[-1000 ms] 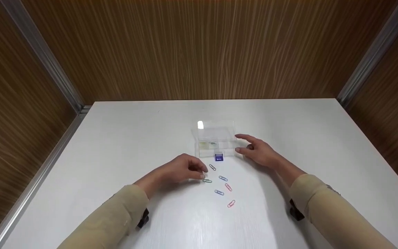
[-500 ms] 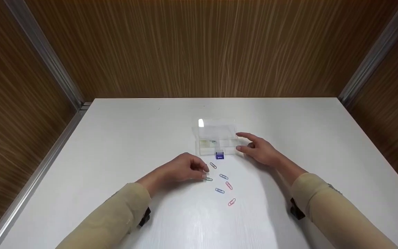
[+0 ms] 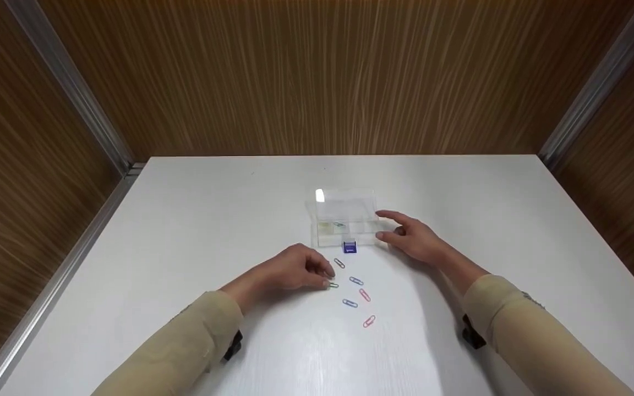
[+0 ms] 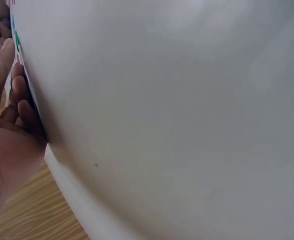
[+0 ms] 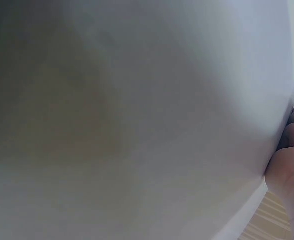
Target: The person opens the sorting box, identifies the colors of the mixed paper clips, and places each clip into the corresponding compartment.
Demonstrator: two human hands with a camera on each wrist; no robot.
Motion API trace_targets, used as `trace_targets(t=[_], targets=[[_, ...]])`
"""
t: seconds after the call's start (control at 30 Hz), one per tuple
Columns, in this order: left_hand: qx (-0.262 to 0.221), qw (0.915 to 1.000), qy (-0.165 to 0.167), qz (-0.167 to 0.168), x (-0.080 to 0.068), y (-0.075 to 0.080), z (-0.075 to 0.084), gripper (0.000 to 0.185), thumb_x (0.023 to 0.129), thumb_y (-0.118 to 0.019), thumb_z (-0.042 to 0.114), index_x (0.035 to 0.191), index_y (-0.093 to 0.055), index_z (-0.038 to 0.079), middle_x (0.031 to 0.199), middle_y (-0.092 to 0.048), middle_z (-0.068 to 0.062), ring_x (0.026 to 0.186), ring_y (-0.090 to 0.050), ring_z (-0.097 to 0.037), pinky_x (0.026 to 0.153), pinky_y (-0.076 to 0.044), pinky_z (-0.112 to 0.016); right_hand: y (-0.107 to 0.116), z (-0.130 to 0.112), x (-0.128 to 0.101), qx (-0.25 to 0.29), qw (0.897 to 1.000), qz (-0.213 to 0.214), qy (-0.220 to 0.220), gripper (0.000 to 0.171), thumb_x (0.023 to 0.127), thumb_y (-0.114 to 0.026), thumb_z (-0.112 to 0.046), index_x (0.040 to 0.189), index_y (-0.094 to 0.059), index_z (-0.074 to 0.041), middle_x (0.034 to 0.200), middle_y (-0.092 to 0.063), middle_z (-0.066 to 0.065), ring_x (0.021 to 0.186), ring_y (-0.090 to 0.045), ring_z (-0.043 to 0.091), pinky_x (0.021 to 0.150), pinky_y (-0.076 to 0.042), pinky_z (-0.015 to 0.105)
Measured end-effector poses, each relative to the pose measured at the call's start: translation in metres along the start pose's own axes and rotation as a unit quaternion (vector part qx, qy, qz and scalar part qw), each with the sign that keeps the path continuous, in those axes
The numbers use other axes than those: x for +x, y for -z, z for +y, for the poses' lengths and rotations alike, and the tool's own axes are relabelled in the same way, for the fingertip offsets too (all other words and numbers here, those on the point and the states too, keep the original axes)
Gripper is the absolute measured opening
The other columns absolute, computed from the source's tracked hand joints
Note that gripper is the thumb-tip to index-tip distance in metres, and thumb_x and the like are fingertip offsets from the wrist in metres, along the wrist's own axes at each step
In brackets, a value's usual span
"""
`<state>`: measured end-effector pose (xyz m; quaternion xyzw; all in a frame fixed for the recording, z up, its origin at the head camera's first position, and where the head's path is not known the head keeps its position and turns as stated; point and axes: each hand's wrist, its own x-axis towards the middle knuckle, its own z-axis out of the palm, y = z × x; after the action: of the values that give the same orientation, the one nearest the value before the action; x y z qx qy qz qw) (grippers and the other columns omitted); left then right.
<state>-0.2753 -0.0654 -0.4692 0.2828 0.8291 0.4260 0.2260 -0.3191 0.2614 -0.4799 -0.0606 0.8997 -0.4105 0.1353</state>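
A clear plastic box [image 3: 344, 226] lies open mid-table with a blue latch [image 3: 349, 247] at its front and a clip inside. Several coloured paper clips lie in front of it: a grey one [image 3: 339, 263], a blue one [image 3: 356, 281], a pink one [image 3: 365, 296]. My left hand [image 3: 295, 271] rests on the table, fingers curled, thumb and forefinger pinching a green paper clip [image 3: 333, 285]. My right hand [image 3: 413, 237] lies with spread fingers at the box's right end, thumb and forefinger touching it. The wrist views show only white table and parts of the left hand [image 4: 7, 125] and right hand [image 5: 293, 165].
The white table [image 3: 196, 220] stands in a wood-panelled corner with metal strips [image 3: 69, 93] along the walls. Another blue clip [image 3: 350, 303] and a pink clip [image 3: 369, 321] lie nearer to me. Beige sleeves cover both forearms.
My left fingertips have closed a little further over the green clip. The right hand and the box have stayed where they were.
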Motion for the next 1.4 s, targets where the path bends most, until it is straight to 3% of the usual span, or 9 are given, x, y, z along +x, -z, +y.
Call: trace_targets(t=[0.43, 0.8, 1.13, 1.4], targets=[[0.017, 0.9998, 0.007, 0.002, -0.0003, -0.0020, 0.0012, 0.012, 0.090, -0.085, 0.009, 0.102, -0.084, 0.013, 0.085, -0.070, 0.008, 0.081, -0.057, -0.008, 0.075, -0.047, -0.025, 0.0002, 0.0015, -0.0024, -0.004, 1.000, 0.006, 0.010, 0.069, 0.099, -0.072, -0.052, 0.161, -0.046, -0.032, 0.087, -0.057, 0.005, 0.083, -0.053, 0.023, 0.075, -0.040, 0.037], [0.027, 0.9996, 0.011, 0.003, -0.0015, -0.0020, 0.0023, 0.012, 0.091, -0.084, 0.010, 0.103, -0.084, 0.014, 0.090, -0.070, 0.008, 0.085, -0.058, -0.009, 0.079, -0.048, -0.027, 0.0002, 0.0022, -0.0023, -0.010, 1.000, 0.006, 0.024, 0.070, 0.099, -0.072, -0.052, 0.161, -0.046, -0.030, 0.088, -0.057, 0.005, 0.086, -0.054, 0.024, 0.079, -0.040, 0.038], [0.031, 0.9993, 0.021, 0.009, -0.0018, -0.0035, 0.0026, 0.012, 0.090, -0.085, 0.010, 0.101, -0.085, 0.017, 0.095, -0.068, 0.009, 0.093, -0.057, -0.010, 0.085, -0.047, -0.029, 0.0004, 0.0014, -0.0023, -0.005, 1.000, 0.007, 0.024, 0.068, 0.101, -0.072, -0.049, 0.161, -0.047, -0.029, 0.085, -0.056, 0.005, 0.083, -0.053, 0.023, 0.076, -0.039, 0.038], [0.047, 0.9988, 0.008, 0.012, -0.0024, -0.0036, 0.0023, 0.008, 0.091, -0.084, 0.011, 0.095, -0.085, 0.017, 0.094, -0.067, 0.008, 0.095, -0.055, -0.011, 0.090, -0.045, -0.032, -0.0005, 0.0010, -0.0016, 0.006, 1.000, 0.003, 0.007, 0.068, 0.100, -0.072, -0.049, 0.161, -0.046, -0.033, 0.087, -0.054, 0.004, 0.084, -0.052, 0.023, 0.077, -0.039, 0.038]])
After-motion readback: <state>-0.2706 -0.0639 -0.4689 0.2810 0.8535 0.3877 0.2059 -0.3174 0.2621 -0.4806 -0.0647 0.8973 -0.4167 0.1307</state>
